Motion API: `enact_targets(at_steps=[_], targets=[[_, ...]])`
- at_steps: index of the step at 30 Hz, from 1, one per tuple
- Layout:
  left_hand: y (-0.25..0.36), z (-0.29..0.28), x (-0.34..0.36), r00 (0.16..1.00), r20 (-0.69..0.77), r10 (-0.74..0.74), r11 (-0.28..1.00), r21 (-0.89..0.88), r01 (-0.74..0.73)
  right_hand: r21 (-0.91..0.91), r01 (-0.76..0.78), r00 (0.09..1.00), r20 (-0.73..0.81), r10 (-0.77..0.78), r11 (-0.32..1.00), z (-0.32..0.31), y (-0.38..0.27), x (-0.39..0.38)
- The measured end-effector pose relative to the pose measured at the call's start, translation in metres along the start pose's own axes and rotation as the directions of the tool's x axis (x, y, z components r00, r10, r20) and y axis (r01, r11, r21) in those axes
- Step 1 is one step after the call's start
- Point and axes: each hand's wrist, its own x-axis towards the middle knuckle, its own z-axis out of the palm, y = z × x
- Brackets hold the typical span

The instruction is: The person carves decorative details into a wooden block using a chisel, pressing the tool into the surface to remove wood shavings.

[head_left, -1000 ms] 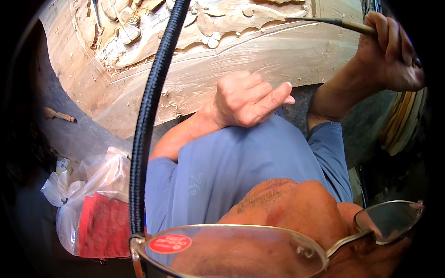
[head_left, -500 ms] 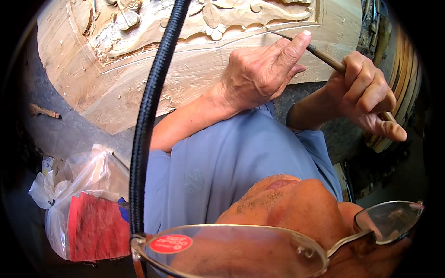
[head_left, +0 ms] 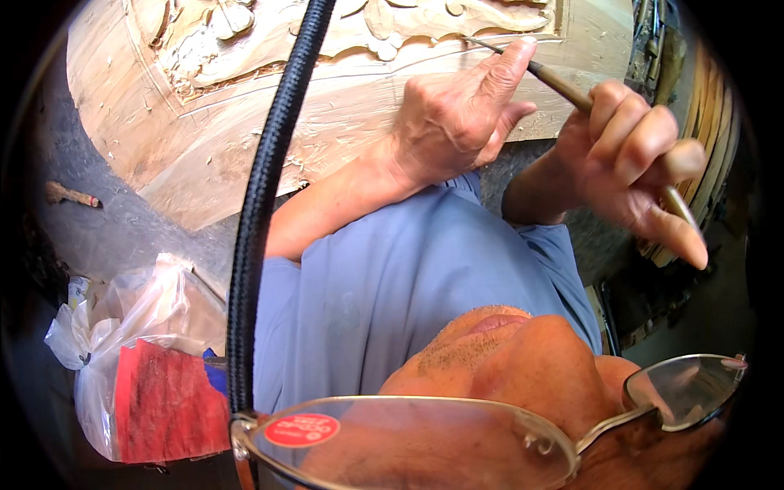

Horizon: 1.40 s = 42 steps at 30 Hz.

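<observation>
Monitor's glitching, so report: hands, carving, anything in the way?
Right hand: grip around slim brown wooden-handled tool. Left hand overlapping it in view, contact unclear. Pale carved wooden panel at tool's tip. Black braided cable crossing view, left of both hands.

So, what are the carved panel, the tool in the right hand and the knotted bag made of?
The carved panel looks like pale, unvarnished wood: streaky grain shows on its matte surface. The tool seems to have a thin, dark metal shaft and a smooth brown handle, probably wood, judging by its colour. The bag looks like thin, glossy plastic: it's see-through and crinkled.
</observation>
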Motion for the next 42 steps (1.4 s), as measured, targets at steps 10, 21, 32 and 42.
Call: enact_targets(at_steps=[10,21,32,42], targets=[[-0.008,-0.030,-0.020,0.960,0.162,-0.228,0.843,-0.461,0.278,-0.524,0.153,0.905,-0.265,-0.331,0.838,0.028,0.048,0.051],[0.013,-0.085,-0.044,0.741,0.186,-0.646,0.398,-0.745,0.535,-0.766,0.421,0.856,0.513,0.067,0.487,0.137,0.150,0.010],[0.008,-0.073,-0.037,0.724,0.092,-0.684,0.417,-0.765,0.491,-0.727,0.344,0.867,0.489,0.097,0.594,0.138,0.151,0.008],[0.006,-0.077,-0.036,0.708,0.141,-0.692,0.379,-0.763,0.523,-0.749,0.385,0.868,0.492,0.063,0.538,0.127,0.146,0.007]])
